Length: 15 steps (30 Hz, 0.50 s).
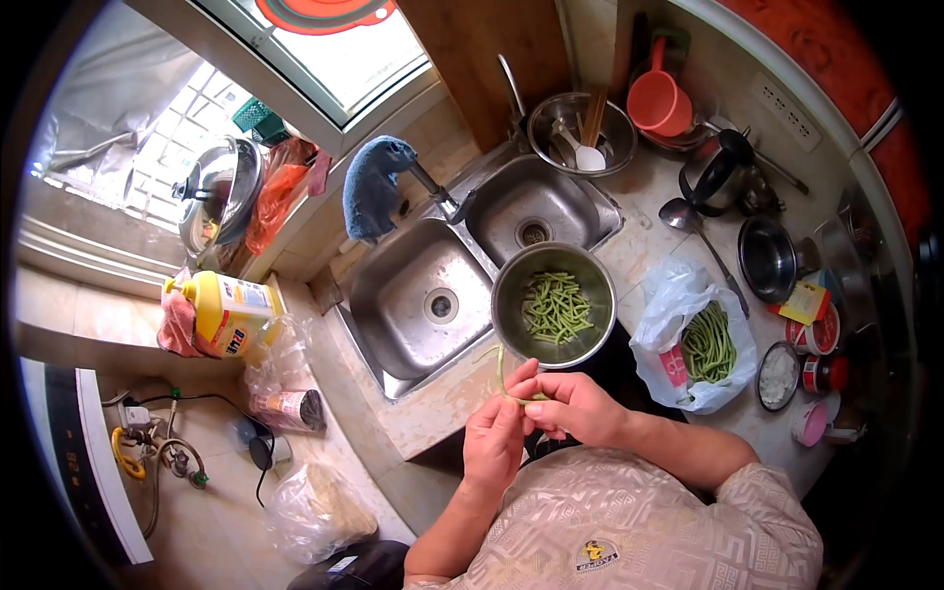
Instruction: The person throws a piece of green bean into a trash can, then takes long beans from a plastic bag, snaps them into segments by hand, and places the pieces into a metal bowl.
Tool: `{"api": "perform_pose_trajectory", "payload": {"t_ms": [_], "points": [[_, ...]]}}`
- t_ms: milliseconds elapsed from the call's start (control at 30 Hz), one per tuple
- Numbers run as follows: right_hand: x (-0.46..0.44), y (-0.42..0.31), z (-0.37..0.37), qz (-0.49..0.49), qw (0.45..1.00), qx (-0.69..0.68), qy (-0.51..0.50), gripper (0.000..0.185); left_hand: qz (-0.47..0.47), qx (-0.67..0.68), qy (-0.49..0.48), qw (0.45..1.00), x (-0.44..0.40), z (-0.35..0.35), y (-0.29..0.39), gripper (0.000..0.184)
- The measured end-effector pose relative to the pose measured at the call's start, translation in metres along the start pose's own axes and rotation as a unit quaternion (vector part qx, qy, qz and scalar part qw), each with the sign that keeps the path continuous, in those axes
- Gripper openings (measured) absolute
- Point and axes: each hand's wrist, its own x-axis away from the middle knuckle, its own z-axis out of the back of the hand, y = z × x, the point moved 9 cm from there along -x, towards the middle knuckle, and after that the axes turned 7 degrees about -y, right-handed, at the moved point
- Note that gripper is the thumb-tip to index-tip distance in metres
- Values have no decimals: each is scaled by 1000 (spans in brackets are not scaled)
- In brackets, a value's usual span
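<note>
Patterned shirt (pixel 629 521) nearest, my left hand (pixel 495 442) and right hand (pixel 580 408) pinch 1 green bean (pixel 502 377) near the marbled counter (pixel 423 418); 2 sinks (pixel 393 295) far, window (pixel 339 64) far left.

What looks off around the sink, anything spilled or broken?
Only oddity: blue cloth draped over the faucet, hiding its outlet. No visible spill or damage; the cut green beans are inside the metal pot.

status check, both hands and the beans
both hands on one green bean; snapped pieces in metal pot; bag of long beans to the right; no obstruction seen
</note>
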Motion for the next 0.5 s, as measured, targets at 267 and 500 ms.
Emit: {"api": "perform_pose_trajectory", "payload": {"t_ms": [267,500], "points": [[2,8,10,16,991,132,-17,11,35,-12,-18,999,-1,17,4,38],[8,-14,11,36,922,381,56,11,-32,-102,44,993,2,41,34,29]]}}
